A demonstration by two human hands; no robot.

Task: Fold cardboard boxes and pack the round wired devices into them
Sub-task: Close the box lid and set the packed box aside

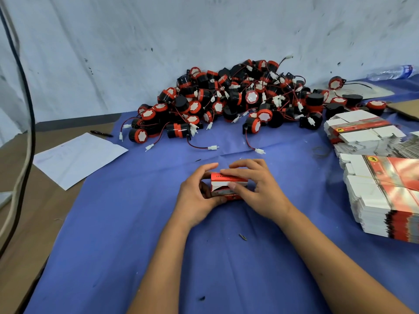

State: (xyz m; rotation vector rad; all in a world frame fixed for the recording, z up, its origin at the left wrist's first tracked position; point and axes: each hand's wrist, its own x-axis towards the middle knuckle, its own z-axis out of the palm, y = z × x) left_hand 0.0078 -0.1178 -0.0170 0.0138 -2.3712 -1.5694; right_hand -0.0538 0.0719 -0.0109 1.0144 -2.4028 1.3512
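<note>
Both hands are on one small red box (223,186) on the blue cloth (140,223), left hand (196,196) curled round its end, right hand (254,186) pinching the white flap, so folding looks nearly done; next, I'd guess, a device from the pile (229,103).

No legible text: print on red box (223,177) and flat box stacks (385,193) too blurred to read.

A blue cloth (136,223) covers the table, bearing piled round devices (226,100), flat box stacks (381,196), white paper (77,157)
</note>
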